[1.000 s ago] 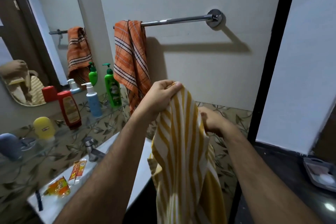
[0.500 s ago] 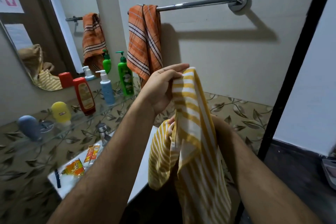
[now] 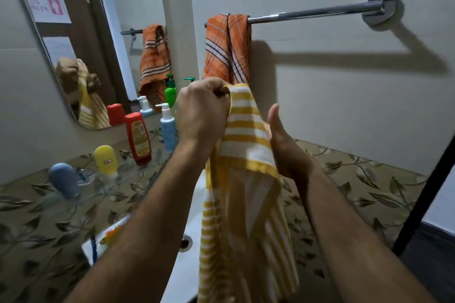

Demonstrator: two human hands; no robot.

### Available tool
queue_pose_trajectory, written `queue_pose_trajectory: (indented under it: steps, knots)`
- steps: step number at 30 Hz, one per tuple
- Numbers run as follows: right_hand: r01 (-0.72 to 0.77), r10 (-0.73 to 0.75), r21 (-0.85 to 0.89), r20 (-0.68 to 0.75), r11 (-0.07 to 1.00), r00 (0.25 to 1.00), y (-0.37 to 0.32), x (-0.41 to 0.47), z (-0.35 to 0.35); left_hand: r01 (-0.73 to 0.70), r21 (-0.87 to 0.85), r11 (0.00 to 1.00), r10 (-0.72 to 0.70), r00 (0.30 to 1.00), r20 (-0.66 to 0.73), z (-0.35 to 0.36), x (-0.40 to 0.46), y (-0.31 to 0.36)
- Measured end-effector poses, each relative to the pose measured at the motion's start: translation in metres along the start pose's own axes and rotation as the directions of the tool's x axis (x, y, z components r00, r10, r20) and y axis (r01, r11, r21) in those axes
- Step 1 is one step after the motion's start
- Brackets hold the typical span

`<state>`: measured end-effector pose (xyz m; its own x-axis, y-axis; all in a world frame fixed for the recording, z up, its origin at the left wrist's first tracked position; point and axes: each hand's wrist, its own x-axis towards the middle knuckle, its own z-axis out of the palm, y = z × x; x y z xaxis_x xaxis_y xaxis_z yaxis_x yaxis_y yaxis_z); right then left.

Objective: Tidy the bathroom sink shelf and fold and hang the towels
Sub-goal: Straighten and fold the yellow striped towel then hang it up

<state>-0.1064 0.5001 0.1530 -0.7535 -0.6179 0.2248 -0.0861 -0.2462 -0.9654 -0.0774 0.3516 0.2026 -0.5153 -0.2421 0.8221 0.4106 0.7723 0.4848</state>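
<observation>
Now the right hand (image 3: 285, 145) has come out from under the yellow striped towel (image 3: 242, 145) and presses its flat, straight fingers against the soft folded cloth. Fingers of the left hand (image 3: 200, 110) are curled tight around the towel's top corner. It hangs over the smooth white sink (image 3: 189, 224). Behind, a checked orange towel (image 3: 227, 49) drapes over the shiny round metal bar (image 3: 312, 13).

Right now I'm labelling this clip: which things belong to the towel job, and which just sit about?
In the job:
yellow striped towel, gripped by left hand, right hand against it
orange towel
towel bar

Lying about:
red bottle
yellow bottle
mirror
</observation>
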Motion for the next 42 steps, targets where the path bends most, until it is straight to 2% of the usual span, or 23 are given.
queue_pose_trajectory:
  steps: [1,2,4,6,8,9,10,11,13,15,17,21,23,25,28,31,33,36,39,40,42]
  knots:
    - [0.085,-0.085,-0.064,-0.006,0.994,0.996,0.002,0.010,0.002,0.048,0.121,0.991,-0.048,0.999,-0.009,-0.001,0.003,-0.004]
    - [0.171,-0.181,-0.205,-0.027,0.964,0.983,0.003,0.016,0.006,0.095,0.189,0.977,-0.096,0.995,-0.004,0.000,0.004,-0.012]
    - [0.203,-0.238,-0.470,-0.015,0.859,0.971,0.001,0.029,0.010,0.138,0.286,0.948,-0.167,0.983,0.077,-0.001,0.002,-0.021]
    - [0.214,-0.269,-0.707,0.036,0.673,0.963,0.011,0.042,0.015,0.149,0.372,0.916,-0.212,0.968,0.134,-0.003,-0.002,-0.033]
    - [0.179,-0.360,-0.906,0.031,0.384,0.932,0.030,0.054,0.023,0.189,0.398,0.898,-0.255,0.959,0.121,-0.010,0.000,-0.048]
    - [0.173,-0.434,-0.942,0.033,0.286,0.900,0.040,0.060,0.030,0.218,0.401,0.890,-0.279,0.955,0.101,-0.016,0.003,-0.055]
    - [0.190,-0.499,-0.951,0.045,0.244,0.865,0.050,0.065,0.037,0.253,0.392,0.884,-0.309,0.947,0.087,-0.020,0.006,-0.061]
    - [0.220,-0.530,-0.936,0.043,0.276,0.847,0.059,0.070,0.044,0.295,0.368,0.882,-0.348,0.934,0.084,-0.024,0.008,-0.068]
    - [0.303,-0.542,-0.792,-0.042,0.530,0.839,0.070,0.078,0.053,0.394,0.221,0.892,-0.424,0.898,0.114,-0.031,0.010,-0.083]
    - [0.348,-0.483,-0.560,-0.109,0.752,0.869,0.071,0.090,0.060,0.522,0.034,0.852,-0.518,0.833,0.192,-0.038,0.008,-0.098]
    - [0.352,-0.429,-0.429,-0.095,0.832,0.898,0.072,0.108,0.062,0.617,-0.083,0.783,-0.584,0.774,0.244,-0.044,0.001,-0.111]
    - [0.252,-0.256,-0.224,0.010,0.941,0.967,0.083,0.133,0.058,0.714,-0.232,0.661,-0.689,0.699,0.189,-0.047,-0.016,-0.128]
    - [0.162,-0.151,-0.107,0.105,0.981,0.983,0.086,0.140,0.053,0.727,-0.269,0.632,-0.704,0.683,0.193,-0.046,-0.030,-0.132]
    - [0.085,-0.089,0.027,0.243,0.996,0.966,0.083,0.145,0.046,0.752,-0.327,0.573,-0.733,0.648,0.207,-0.046,-0.046,-0.129]
    - [-0.037,-0.042,0.167,0.443,0.985,0.895,0.072,0.149,0.040,0.759,-0.381,0.527,-0.733,0.634,0.248,-0.053,-0.074,-0.114]
    - [-0.117,0.019,0.118,0.619,0.986,0.785,0.065,0.152,0.046,0.747,-0.464,0.477,-0.770,0.609,0.188,-0.057,-0.116,-0.102]
    - [-0.080,0.065,-0.005,0.639,0.997,0.766,0.071,0.154,0.057,0.742,-0.538,0.400,-0.825,0.547,0.140,-0.058,-0.150,-0.105]
    - [0.010,0.133,-0.204,0.674,0.979,0.727,0.090,0.151,0.076,0.766,-0.557,0.321,-0.914,0.404,0.029,-0.066,-0.213,-0.119]
    - [-0.046,0.183,-0.215,0.677,0.976,0.713,0.108,0.149,0.088,0.819,-0.506,0.271,-0.952,0.306,-0.015,-0.075,-0.259,-0.113]
    - [-0.067,0.182,-0.195,0.659,0.978,0.730,0.112,0.149,0.091,0.818,-0.513,0.260,-0.959,0.282,-0.036,-0.074,-0.263,-0.102]
    - [-0.019,0.153,-0.226,0.592,0.974,0.792,0.118,0.150,0.096,0.783,-0.543,0.304,-0.949,0.299,-0.099,-0.077,-0.266,-0.089]
